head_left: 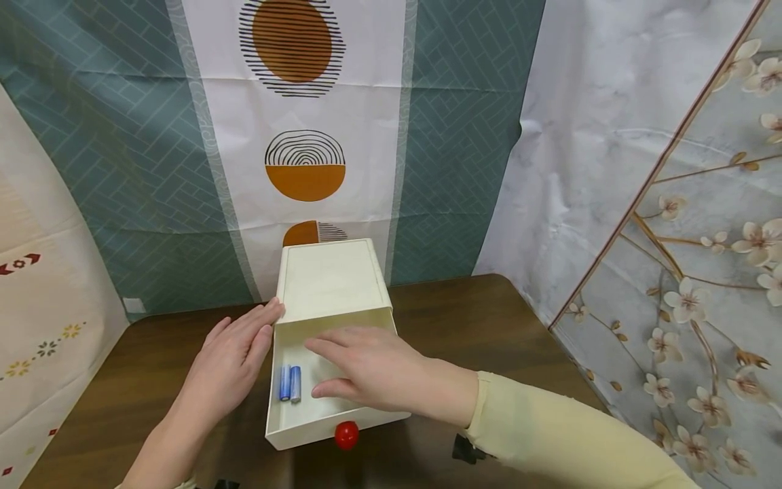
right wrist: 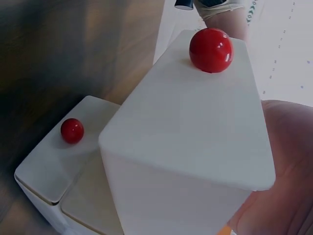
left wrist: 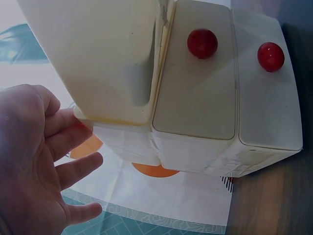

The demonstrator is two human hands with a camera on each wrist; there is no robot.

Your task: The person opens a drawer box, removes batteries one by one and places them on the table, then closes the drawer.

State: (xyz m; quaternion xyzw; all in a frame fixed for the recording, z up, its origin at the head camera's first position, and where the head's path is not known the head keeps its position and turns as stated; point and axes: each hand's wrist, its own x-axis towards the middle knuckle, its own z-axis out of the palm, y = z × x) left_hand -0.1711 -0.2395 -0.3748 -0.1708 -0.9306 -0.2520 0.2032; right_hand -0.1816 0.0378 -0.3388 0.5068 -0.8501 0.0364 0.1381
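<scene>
A cream drawer unit [head_left: 332, 278] stands on the table with its top drawer [head_left: 305, 429] pulled out; a red knob [head_left: 346, 435] is on its front. Two blue batteries [head_left: 285, 383] lie side by side at the drawer's left. My left hand [head_left: 229, 363] rests its straight fingertips against the unit's left side; in the left wrist view that hand [left wrist: 44, 156] has its fingers spread. Over the open drawer is my right hand [head_left: 373, 370], fingers extended, with nothing visible in it. The right wrist view shows part of this hand [right wrist: 279, 171] beside the drawer front [right wrist: 186, 117].
Two lower drawers with red knobs [left wrist: 271, 57] are closed below the pulled-out one. The brown wooden table [head_left: 476, 333] extends to both sides. Patterned cloths [head_left: 464, 136] hang behind the table and at both sides.
</scene>
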